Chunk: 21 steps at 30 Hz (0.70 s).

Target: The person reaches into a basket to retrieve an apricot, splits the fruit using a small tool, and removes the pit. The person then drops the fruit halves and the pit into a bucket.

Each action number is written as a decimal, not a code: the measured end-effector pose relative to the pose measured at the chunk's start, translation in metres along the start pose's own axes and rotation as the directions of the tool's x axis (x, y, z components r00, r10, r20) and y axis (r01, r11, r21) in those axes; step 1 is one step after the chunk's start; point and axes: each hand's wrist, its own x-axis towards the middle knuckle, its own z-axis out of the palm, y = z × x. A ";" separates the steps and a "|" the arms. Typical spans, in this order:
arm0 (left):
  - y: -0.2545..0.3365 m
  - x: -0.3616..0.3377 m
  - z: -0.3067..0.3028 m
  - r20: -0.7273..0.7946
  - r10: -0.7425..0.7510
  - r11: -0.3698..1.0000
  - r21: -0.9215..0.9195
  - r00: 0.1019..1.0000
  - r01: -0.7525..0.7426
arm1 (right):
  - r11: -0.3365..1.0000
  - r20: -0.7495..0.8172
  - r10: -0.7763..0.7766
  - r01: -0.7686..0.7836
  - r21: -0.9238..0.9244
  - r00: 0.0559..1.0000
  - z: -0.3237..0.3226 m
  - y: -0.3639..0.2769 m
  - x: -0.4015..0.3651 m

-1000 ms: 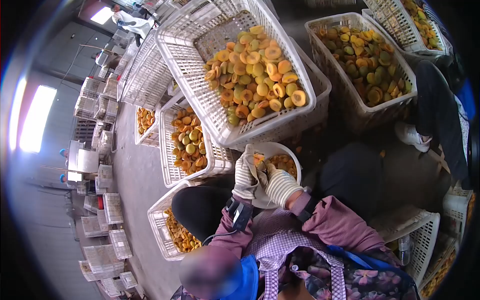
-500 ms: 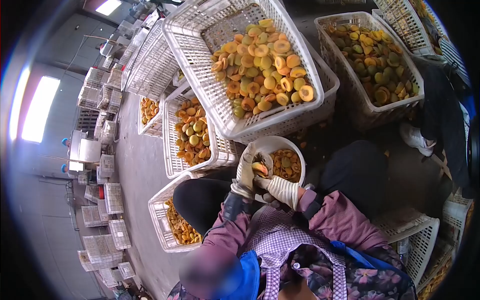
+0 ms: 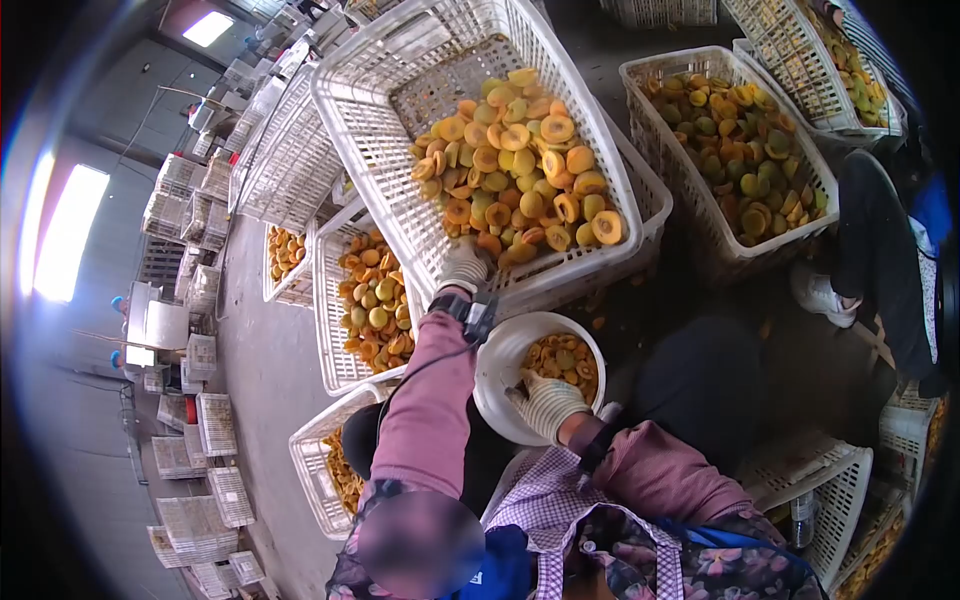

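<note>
My left hand (image 3: 464,268), in a pale knitted glove, reaches into the near corner of a large white crate (image 3: 372,165). Its fingertips are among or beside the halved yellow-orange stone fruit (image 3: 505,165) and are partly hidden. My right hand (image 3: 550,404), gloved in the same knit, is over the near side of a white bucket (image 3: 497,352). Its fingers are curled together, and I cannot make out what they hold, if anything. Smaller cut fruit pieces (image 3: 563,365) lie in the bucket, which stands between my knees.
More fruit fills a crate on the right (image 3: 735,150) and crates on the left (image 3: 375,300). A lower-left crate (image 3: 325,480) holds orange pieces. At right are another person's leg and white shoe (image 3: 828,295). Crate stacks (image 3: 190,215) line the far side.
My left hand has left the bucket, where both hands were together around a piece of fruit, and moved up into the crate. My right hand stays at the bucket, slightly lower.
</note>
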 end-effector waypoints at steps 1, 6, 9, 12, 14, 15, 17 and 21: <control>-0.003 0.012 0.012 -0.003 0.008 1.000 -0.006 1.000 -0.008 | 1.000 -0.008 0.002 -0.002 -0.005 1.000 0.000 -0.001 0.002; -0.004 0.019 0.025 0.076 0.014 0.994 0.103 0.997 -0.021 | 0.986 -0.063 -0.024 0.034 0.161 0.998 0.026 0.018 0.022; -0.016 0.024 0.031 0.149 0.072 0.997 -0.024 0.986 -0.069 | 0.812 -0.042 0.110 -0.066 0.579 0.993 0.024 0.014 0.023; -0.025 -0.039 0.027 -0.093 0.403 0.879 -0.238 0.911 -0.413 | 0.503 0.035 0.176 -0.120 0.856 0.984 -0.013 -0.006 0.000; -0.028 -0.085 0.023 -0.277 0.564 0.708 -0.323 0.778 -0.628 | 0.474 -0.104 0.104 0.043 0.880 0.989 -0.020 -0.004 0.000; -0.026 -0.107 0.025 -0.269 0.564 0.711 -0.323 0.781 -0.625 | 0.469 -0.099 0.109 0.037 0.882 0.989 -0.017 -0.001 0.002; -0.014 -0.150 0.036 0.024 0.404 -0.037 -0.998 0.914 0.042 | 0.866 -0.518 -0.070 0.310 0.393 0.853 -0.015 0.004 0.005; 0.006 -0.196 0.048 -0.214 0.225 -0.148 -0.972 0.951 -0.184 | 0.867 -0.412 -0.015 0.217 0.449 0.911 -0.038 -0.015 -0.026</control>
